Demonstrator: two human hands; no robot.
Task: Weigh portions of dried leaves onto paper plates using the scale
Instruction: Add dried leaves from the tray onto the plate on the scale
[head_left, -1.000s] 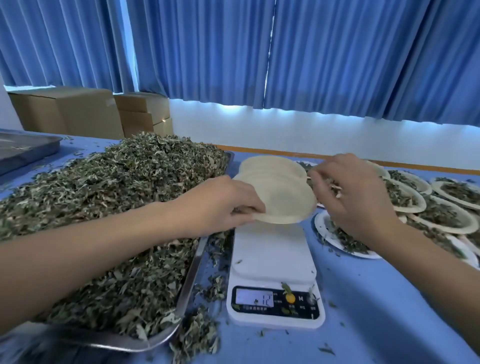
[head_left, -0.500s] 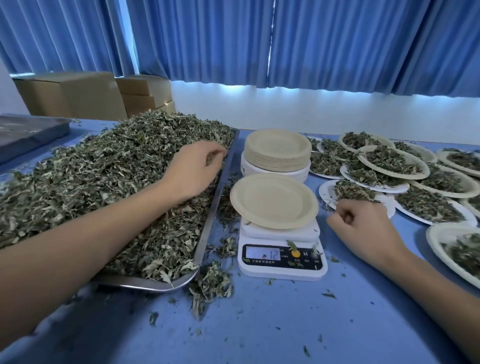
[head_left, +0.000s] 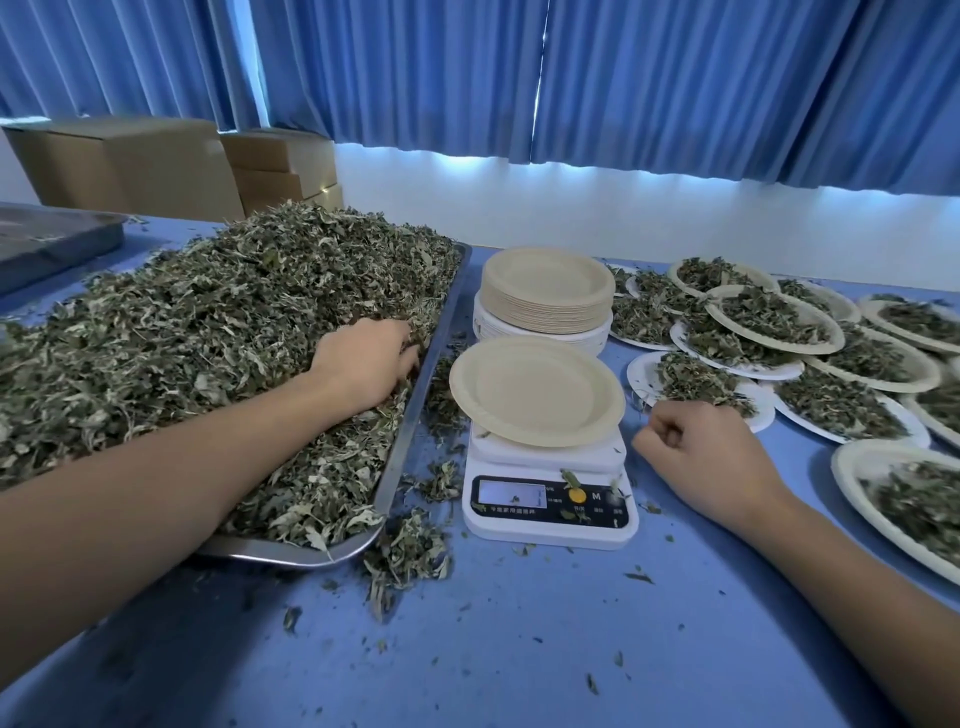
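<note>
leftward, the left hand (head_left: 364, 362) grips dried leaves (head_left: 208, 312).

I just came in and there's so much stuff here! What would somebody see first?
The huge heap of dried leaves on the metal tray at the left, where the left hand digs in. Next, the empty paper plate sitting on the white scale in the middle. On the right, many filled plates already hold leaves.

The scale (head_left: 543, 525) panel shows a legible "M"; display unreadable.
</note>
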